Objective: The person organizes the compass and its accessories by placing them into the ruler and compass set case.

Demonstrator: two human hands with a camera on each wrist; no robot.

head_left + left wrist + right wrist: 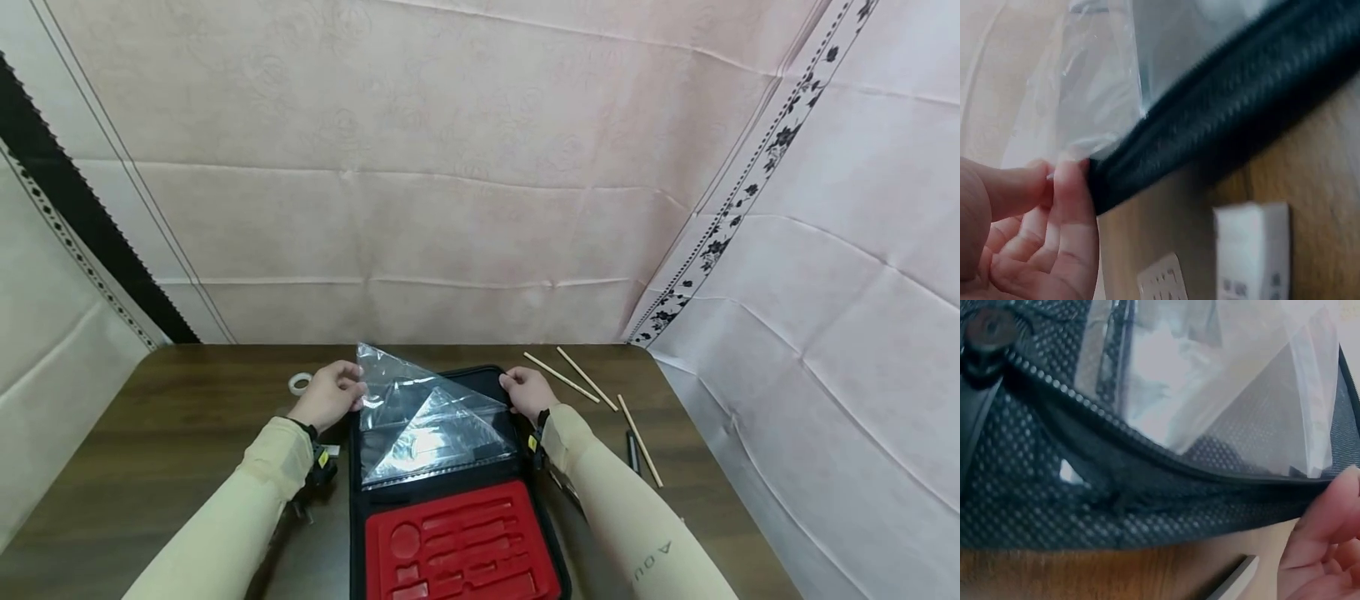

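While your left hand pinches the clear plastic sheet between thumb and forefinger at its left edge, your right hand sits at the right rim of the open black case. From the right wrist view its fingertips touch the zip edge beside the mesh pocket; whether they actually clamp the rim I cannot tell.

The case lies in the middle of the worktop, nearer the front edge, with its long axis running from you toward the back edge. Its lid half is the far one and the red moulded tray the near one. The sheet lies over the lid half, folded into a peak that rises toward the back left, so its free corner points away from you and toward your left side. That puts the sheet directly right of your left grip and directly left of your right hand, stretched between the two. The left hand is the one that has hold of it; the right is just beside its far right edge, on the case rather than on the plastic.

Left of the left hand, near the back edge, stands a small roll of white tape. Toward the back right corner lie thin wooden sticks, and a dark pen lies near the right edge.
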